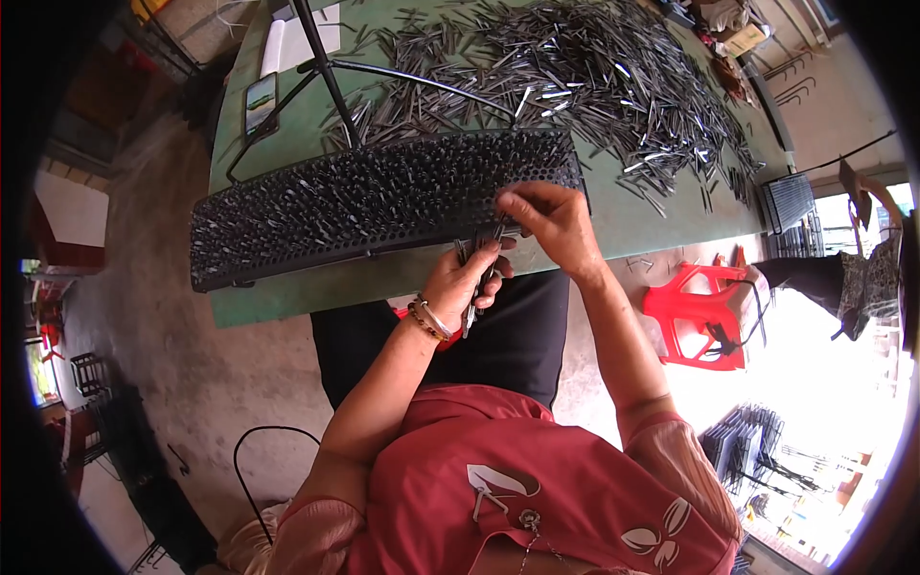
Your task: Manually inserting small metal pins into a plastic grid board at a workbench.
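My left hand (pixel 468 289) is closed around a small bundle of thin metal strips (pixel 470 318), just off the table's front edge. A long black perforated rack (pixel 331 257) lies across the near side of the table. Many slim metal pieces (pixel 355 192) stand packed in its holes, while some holes at its right end and front edge show bare. Over that right end is my right hand (pixel 554 222), thumb and forefinger pinched together on a thin metal strip (pixel 500 226). The strip's lower end comes close to the left hand's bundle; whether they touch, I cannot tell.
A large heap of loose metal strips (pixel 613 77) covers the far right of the green table (pixel 671 225). A black metal frame (pixel 412 77) rises behind the rack. Left lie a phone (pixel 260 103) and an open notebook (pixel 287 43). A red plastic stool (pixel 695 316) stands right.
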`<move>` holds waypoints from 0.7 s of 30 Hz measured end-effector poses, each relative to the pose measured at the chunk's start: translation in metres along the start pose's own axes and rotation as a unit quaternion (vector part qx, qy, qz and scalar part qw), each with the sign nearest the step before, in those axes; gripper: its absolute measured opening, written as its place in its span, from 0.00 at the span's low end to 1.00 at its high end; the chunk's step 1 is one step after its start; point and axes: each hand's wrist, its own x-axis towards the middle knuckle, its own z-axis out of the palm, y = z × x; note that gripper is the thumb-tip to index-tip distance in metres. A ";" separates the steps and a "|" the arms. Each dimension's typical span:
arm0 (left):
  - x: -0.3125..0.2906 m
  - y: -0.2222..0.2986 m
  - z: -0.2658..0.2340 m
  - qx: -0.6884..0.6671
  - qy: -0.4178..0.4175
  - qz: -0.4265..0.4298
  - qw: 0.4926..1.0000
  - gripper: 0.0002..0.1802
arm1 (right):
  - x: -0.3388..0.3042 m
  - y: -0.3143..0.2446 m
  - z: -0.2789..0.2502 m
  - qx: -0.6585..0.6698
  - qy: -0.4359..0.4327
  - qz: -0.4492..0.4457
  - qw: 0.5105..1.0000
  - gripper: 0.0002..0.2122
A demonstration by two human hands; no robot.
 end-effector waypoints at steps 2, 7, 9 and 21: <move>0.002 -0.003 -0.003 -0.018 0.005 -0.019 1.000 0.16 | 0.006 -0.003 0.003 -0.041 0.067 -0.039 0.996 0.10; 0.001 -0.005 -0.006 -0.070 0.008 -0.064 0.995 0.15 | 0.019 -0.001 0.022 -0.126 0.090 -0.189 0.970 0.10; 0.000 -0.004 -0.007 -0.047 -0.013 -0.058 0.997 0.14 | 0.024 0.009 0.028 -0.145 0.107 -0.249 0.952 0.09; -0.019 0.015 0.001 -0.044 -0.008 -0.010 0.999 0.12 | 0.028 0.021 0.028 -0.301 0.050 -0.382 0.873 0.10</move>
